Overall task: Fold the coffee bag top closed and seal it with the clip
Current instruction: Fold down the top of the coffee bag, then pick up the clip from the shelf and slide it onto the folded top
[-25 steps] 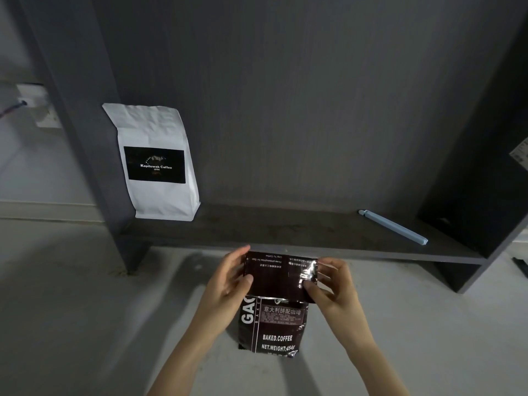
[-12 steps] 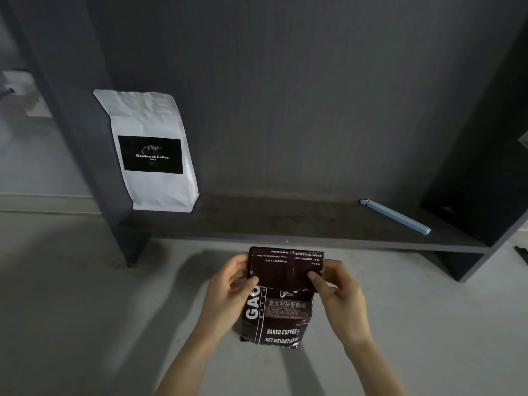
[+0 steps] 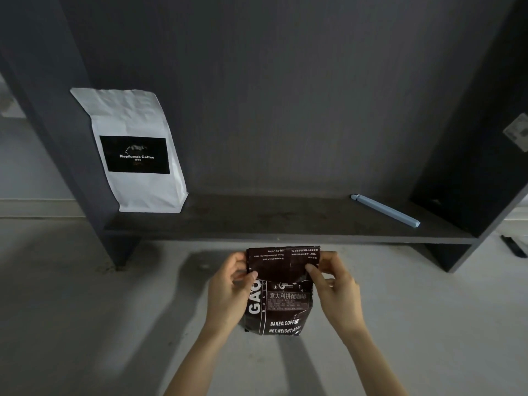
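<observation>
A: At far left, a white coffee bag [image 3: 134,150] stands on the dark shelf [image 3: 285,224], clear of the work. Which step is this?

B: The fold. The left hand [image 3: 228,292] and right hand [image 3: 334,287], both closed, pinch the dark coffee bag [image 3: 281,292] with its top flap turned down, held above the floor.

A: Next?

B: Likely one hand pins the fold while the other fetches the blue clip [image 3: 385,210], lying well apart at right on the shelf, unobstructed
</observation>
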Available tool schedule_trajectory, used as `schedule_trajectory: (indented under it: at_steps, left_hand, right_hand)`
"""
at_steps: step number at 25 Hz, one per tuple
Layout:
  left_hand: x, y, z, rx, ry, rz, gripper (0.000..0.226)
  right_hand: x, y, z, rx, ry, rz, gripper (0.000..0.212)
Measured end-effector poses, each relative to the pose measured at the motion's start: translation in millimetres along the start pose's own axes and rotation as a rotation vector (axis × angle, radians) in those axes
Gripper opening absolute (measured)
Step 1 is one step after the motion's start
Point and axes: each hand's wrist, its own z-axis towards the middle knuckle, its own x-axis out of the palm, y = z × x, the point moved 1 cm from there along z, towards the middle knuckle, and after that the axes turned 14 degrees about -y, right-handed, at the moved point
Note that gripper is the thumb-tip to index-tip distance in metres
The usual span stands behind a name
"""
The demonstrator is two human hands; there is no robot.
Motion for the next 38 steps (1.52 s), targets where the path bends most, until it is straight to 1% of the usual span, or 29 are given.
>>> schedule_trajectory:
  at_steps: [3, 5, 8, 11, 13, 15, 18, 20, 23, 24, 26, 28, 30, 32, 38]
  left_hand:
    - [0, 2, 1, -0.017, 0.008, -0.003, 0.031]
    - [0, 2, 2, -0.040, 0.016, -0.023, 0.031]
    - [0, 1, 2, -0.062, 0.001, -0.042, 0.032]
    - [2, -2, 2, -0.056, -0.007, -0.046, 0.031]
    - [2, -2, 4, -0.055, -0.018, -0.039, 0.028]
    - [3, -3, 6, -0.050, -0.027, -0.026, 0.026]
    - [4, -3, 7, -0.056, -0.024, 0.011, 0.026]
    - [5, -5, 8, -0.058, -0.026, 0.021, 0.026]
    - [7, -9, 10, -0.073, -0.022, 0.044, 0.029]
    - [6, -10, 10, -0.082, -0.024, 0.052, 0.031]
    - [7, -11, 12, -0.092, -0.032, 0.058, 0.034]
    - [7, -11, 11, -0.094, -0.037, 0.064, 0.034]
    - [8, -9, 12, -0.094, -0.043, 0.076, 0.031]
    - [8, -6, 12, -0.094, -0.053, 0.086, 0.029]
    - [9, -10, 9, -0.091, -0.059, 0.097, 0.029]
  right_hand:
    - [0, -2, 2, -0.017, 0.020, 0.005, 0.015]
    - [-1, -4, 4, 0.014, 0.051, 0.027, 0.015]
    - [-5, -6, 7, 0.066, 0.158, 0.083, 0.019]
    - [-15, -6, 15, 0.064, 0.254, 0.108, 0.024]
    - [-26, -3, 29, 0.051, 0.215, 0.042, 0.022]
    - [-40, -2, 50, 0.025, 0.107, -0.029, 0.021]
    - [-60, -2, 88, -0.056, -0.032, -0.240, 0.026]
    - [-70, -7, 114, -0.106, -0.087, -0.390, 0.032]
    - [-74, -23, 152, -0.182, -0.077, -0.586, 0.044]
    - [-74, -31, 162, -0.178, -0.059, -0.646, 0.048]
    - [-75, -45, 177, -0.086, -0.019, -0.725, 0.053]
    - [-78, -54, 178, -0.005, 0.039, -0.772, 0.051]
    - [-79, -58, 175, -0.020, 0.056, -0.829, 0.045]
    - [-81, -56, 173, -0.057, 0.024, -0.845, 0.041]
    - [-79, -50, 169, -0.060, 0.004, -0.748, 0.032]
